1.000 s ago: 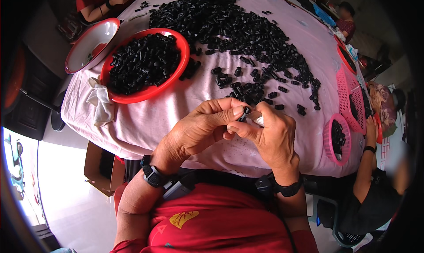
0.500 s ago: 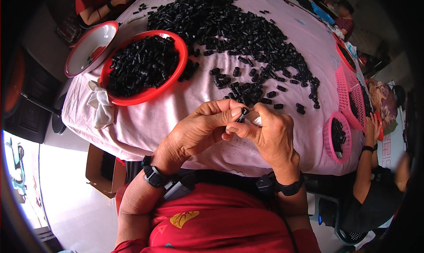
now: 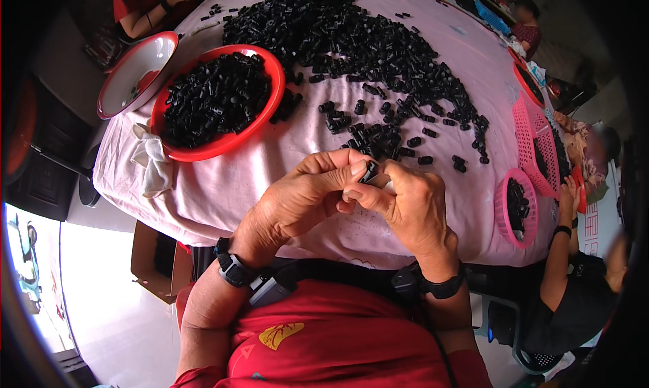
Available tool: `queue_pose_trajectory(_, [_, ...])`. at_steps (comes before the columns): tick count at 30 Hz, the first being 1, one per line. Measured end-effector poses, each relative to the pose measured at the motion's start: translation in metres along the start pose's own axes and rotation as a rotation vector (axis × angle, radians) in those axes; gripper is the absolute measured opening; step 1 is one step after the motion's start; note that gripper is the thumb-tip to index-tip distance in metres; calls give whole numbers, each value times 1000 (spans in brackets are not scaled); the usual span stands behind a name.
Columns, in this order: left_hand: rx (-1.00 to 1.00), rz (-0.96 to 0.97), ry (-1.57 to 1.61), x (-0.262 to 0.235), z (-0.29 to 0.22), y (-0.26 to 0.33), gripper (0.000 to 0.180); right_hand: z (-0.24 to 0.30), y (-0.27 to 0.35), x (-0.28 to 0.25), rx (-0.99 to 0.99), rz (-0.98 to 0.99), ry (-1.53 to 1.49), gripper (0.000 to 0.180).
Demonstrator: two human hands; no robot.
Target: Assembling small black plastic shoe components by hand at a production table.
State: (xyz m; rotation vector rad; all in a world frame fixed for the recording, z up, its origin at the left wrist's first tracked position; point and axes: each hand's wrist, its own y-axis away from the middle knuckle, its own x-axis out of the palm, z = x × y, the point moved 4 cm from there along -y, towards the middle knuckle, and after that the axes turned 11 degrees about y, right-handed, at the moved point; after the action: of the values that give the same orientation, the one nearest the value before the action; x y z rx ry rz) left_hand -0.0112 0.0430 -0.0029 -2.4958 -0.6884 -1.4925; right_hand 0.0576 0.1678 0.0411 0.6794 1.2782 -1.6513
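Head | left hand (image 3: 307, 188): pinching black piece (image 3: 368, 173) | right hand (image 3: 419, 202): grip unclear | red basin (image 3: 230, 143): pieces (image 3: 216, 100)

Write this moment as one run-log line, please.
left hand: pinching black part | right hand: holding whitish item beside it | nearby: black pile, red basin, small pink basket

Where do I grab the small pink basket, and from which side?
Probably grip the left rim of the small pink basket, coming from the left with your right hand once free. That rim faces pink tablecloth, while the large pink basket stands close at its far end. The black pieces inside leave the wall showing near that rim, so a pinch should fit there.
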Motion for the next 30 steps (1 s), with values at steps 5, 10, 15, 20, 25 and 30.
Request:
queue_pose_trajectory(5, [-28, -3, 42, 3, -2, 4, 15, 1, -2, -6, 3, -49, -29, 55])
queue_pose_trajectory(10, [-29, -35, 3, 3, -3, 5, 16, -1, -2, -7, -22, -81, 7, 56])
queue_pose_trajectory(15, [-32, -48, 1, 1, -1, 3, 17, -2, -2, -6, -25, -84, 37, 58])
queue_pose_trajectory(20, [-40, 0, 18, -1, 0, 1, 17, 0, -2, -7, -13, -70, 23, 58])
queue_pose_trajectory(25, [-23, -6, 25, 0, -1, 1, 17, 3, -1, -3, -38, -71, 47, 52])
queue_pose_trajectory(30, [-44, -4, 61, 1, -8, 3, 20, 8, -3, -15, -1, -108, -253, 31])
